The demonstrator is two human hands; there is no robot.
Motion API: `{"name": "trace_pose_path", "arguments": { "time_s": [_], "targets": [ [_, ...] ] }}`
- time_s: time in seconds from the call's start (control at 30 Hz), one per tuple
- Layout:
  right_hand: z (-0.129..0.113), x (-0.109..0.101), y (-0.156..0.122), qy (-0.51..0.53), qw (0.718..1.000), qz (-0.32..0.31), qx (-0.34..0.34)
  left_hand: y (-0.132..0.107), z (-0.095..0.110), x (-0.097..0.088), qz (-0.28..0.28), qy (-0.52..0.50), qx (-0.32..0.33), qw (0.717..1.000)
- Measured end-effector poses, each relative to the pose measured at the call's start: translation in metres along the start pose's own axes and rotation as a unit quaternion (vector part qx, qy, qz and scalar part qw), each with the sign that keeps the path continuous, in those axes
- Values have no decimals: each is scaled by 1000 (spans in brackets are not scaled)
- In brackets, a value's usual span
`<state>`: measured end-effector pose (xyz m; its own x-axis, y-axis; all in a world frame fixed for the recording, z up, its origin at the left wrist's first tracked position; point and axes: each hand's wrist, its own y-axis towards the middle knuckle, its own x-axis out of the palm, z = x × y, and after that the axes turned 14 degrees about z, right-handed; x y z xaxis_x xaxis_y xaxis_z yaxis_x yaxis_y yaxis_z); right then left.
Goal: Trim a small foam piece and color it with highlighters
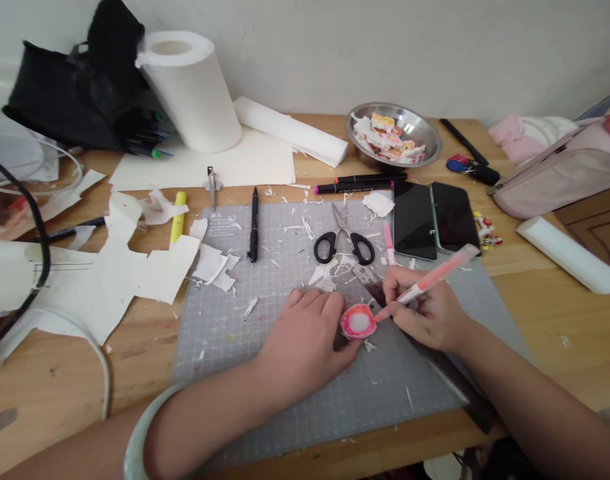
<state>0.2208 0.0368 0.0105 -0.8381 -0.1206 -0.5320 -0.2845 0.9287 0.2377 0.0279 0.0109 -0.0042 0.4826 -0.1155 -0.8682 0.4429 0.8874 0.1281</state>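
My right hand (pixel 427 310) is closed round a pink marker (pixel 437 272), whose tip touches the right edge of a small round paper piece (pixel 357 323), white in the middle and coloured pink and orange round the rim. My left hand (pixel 305 337) lies flat on the grey cutting mat (pixel 265 293), fingers together, pressing the left side of that paper piece. A pale bangle sits on my left wrist.
Black-handled scissors (pixel 345 240), a black pen (pixel 254 223), a pink marker cap and paper scraps lie on the mat. Two phones (pixel 435 217), dark markers (pixel 359 183), a steel bowl of coloured pieces (pixel 395 137), a paper towel roll (pixel 189 90) and cut paper sheets surround it.
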Motion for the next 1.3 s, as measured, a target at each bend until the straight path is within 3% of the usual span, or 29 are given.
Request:
{"name": "trace_pose_path", "arguments": {
  "time_s": [0.1,0.27,0.6,0.73,1.3],
  "targets": [
    [-2,5,-2,15,1000,18,-9,0,0,-1,-7,-3,-4,1000],
    [-7,9,-3,-10,998,-41,-36,0,0,-2,-10,3,-6,1000],
    [-11,7,-1,-15,998,-54,-18,1,1,-2,-8,10,6,1000],
    [-12,4,1,5,995,-98,-11,-1,2,-1,4,31,28,999],
    [-4,-2,1,24,993,-105,-43,-2,0,1,28,44,46,998]
  ]
}}
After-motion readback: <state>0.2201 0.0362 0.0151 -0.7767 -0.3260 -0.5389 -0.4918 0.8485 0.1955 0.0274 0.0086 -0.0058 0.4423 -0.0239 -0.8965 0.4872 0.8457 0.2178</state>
